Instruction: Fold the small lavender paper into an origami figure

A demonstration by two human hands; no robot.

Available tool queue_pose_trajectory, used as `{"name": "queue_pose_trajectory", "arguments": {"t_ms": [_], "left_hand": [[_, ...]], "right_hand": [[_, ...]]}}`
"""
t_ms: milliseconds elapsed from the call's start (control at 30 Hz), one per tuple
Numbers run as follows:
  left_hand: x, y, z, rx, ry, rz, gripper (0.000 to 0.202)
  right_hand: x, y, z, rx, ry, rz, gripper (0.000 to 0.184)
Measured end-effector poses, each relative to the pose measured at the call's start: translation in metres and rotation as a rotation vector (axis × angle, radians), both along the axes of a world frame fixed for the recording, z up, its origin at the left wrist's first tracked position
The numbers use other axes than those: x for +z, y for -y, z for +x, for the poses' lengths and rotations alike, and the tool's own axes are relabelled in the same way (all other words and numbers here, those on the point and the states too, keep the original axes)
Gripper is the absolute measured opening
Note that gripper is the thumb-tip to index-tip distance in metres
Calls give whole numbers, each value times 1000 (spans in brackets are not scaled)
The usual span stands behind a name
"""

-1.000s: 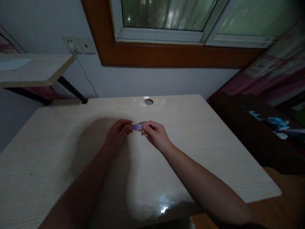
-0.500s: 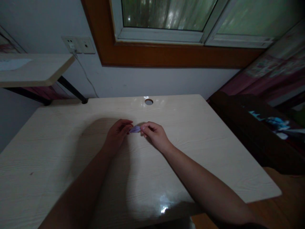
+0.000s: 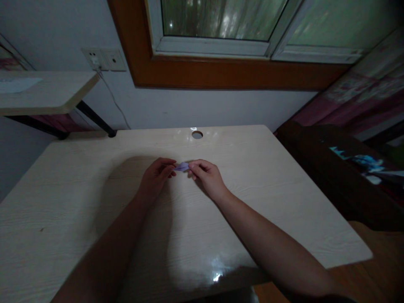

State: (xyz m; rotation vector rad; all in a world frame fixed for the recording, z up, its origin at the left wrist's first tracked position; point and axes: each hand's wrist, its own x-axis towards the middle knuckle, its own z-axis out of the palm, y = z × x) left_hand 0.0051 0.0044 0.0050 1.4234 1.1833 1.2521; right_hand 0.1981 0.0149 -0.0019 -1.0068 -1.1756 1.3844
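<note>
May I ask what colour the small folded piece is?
The small folded piece is pale purple, clearest in the head view.

No lettering, brand or number can be read, with faint marks on a white sheet (image 3: 19, 85) atop the raised shelf (image 3: 59, 90) at left and on the window frame (image 3: 322, 54) at far right too small to make out.

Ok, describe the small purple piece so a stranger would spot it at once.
Find the pale desk below the window. On the near side of its round hole, the left hand and right hand almost meet. The small purple piece spans the gap between them, its colour setting it apart from desk and hands.
</note>
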Motion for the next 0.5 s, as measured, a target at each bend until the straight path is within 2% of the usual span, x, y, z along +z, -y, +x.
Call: {"name": "queue_pose_trajectory", "arguments": {"t_ms": [500], "left_hand": [[-4, 0, -1, -15, 29, 1, 29]], "right_hand": [[3, 1, 0, 42, 19, 19, 24]]}}
